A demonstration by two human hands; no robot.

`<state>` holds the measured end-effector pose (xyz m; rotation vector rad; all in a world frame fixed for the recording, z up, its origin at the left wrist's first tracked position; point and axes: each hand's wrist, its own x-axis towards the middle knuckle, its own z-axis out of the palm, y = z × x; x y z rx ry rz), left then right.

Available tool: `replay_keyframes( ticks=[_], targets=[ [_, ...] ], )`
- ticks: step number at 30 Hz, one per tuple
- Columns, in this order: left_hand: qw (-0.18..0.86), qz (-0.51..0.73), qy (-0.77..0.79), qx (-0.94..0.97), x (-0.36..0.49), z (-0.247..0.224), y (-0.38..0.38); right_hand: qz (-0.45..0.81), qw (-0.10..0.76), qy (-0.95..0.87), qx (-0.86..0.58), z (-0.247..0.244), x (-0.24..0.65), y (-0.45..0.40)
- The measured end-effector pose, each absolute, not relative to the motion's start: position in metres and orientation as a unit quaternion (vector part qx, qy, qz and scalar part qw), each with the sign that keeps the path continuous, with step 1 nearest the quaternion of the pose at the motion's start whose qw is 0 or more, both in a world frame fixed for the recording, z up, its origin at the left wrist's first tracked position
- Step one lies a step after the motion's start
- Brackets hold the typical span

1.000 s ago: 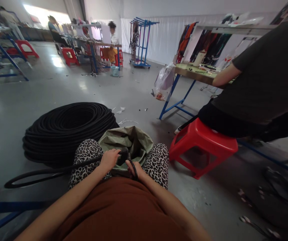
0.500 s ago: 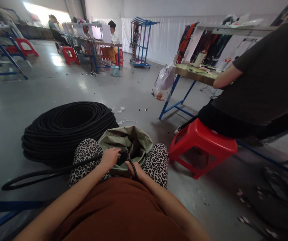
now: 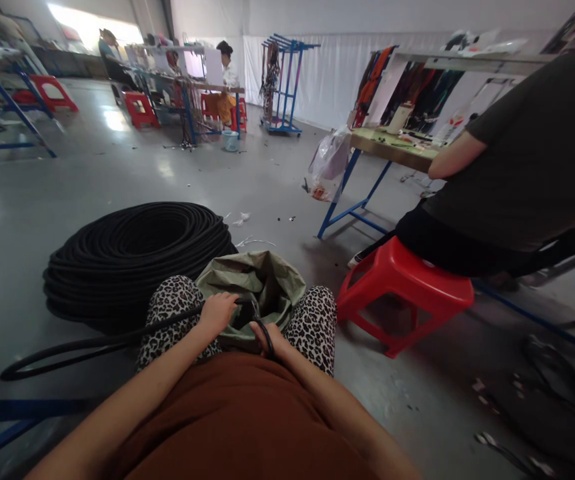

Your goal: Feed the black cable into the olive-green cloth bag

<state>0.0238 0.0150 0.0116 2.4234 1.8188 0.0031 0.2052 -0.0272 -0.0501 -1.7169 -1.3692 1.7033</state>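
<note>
One cord loop (image 3: 77,345) farther left

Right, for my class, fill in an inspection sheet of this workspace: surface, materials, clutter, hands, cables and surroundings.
Surface: grey floor, with shiny reflections.
Job's things: black cord; big black coil on the floor to the left; open green bag between the knees; black-handled tool, probably scissors.
Clutter: white scraps beyond the bag; small dark bits nearby.
Hands: left hand grips the cord; right hand holds the tool.
Cables: near the hands, nothing seen that is clearly electrical; the cord loops out leftward.
Surroundings: seated person in a dark top on a red stool, beside a table; blue rack farther back.
</note>
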Motion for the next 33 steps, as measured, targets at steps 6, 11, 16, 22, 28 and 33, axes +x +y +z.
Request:
replay_keyframes(
  ticks=[6,11,16,22,28,33],
  targets=[
    [0.068,0.052,0.602,0.794,0.020,0.009,0.015,0.621,0.214,-0.405,-0.636,-0.051,0.205,-0.023],
    [0.090,0.108,0.620,0.772,0.019,0.014,0.017,0.640,0.243,-0.387,-0.618,-0.060,0.203,-0.021],
    [0.100,0.116,0.637,0.755,0.022,0.018,0.015,0.655,0.233,-0.409,-0.591,-0.057,0.201,-0.022],
    [0.101,0.101,0.637,0.758,0.024,0.019,0.012,0.649,0.221,-0.437,-0.582,-0.049,0.203,-0.025],
    [0.102,0.099,0.627,0.766,0.025,0.016,0.009,0.661,0.214,-0.433,-0.574,-0.054,0.203,-0.024],
    [0.104,0.085,0.629,0.765,0.028,0.018,0.006,0.666,0.210,-0.432,-0.570,-0.053,0.203,-0.024]
  ],
)
